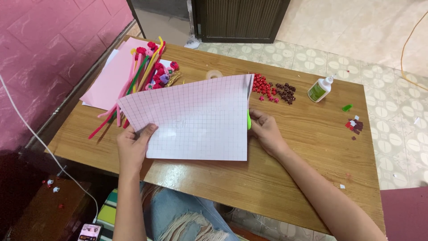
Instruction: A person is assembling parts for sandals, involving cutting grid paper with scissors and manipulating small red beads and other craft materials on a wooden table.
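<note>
Torn jeans [187, 218] show at the bottom edge, below the wooden surface [285, 178]. Above it, the left hand [133, 145] pinches the pink gridded sheet [191, 118] at its lower left edge. The right hand [265, 129] is closed on green-handled scissors [248, 118] at the sheet's right edge. Pipe cleaners [138, 78], red beads [264, 87] and a glue bottle [319, 89] lie beyond.

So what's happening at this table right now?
A person at a wooden table holds a pink gridded sheet up off the surface. The left hand grips its lower left edge; the right hand works green-handled scissors along its right edge. Behind the sheet lie pink paper and pipe cleaners. To the right sit small red and dark pieces, a tape roll and a glue bottle.
</note>
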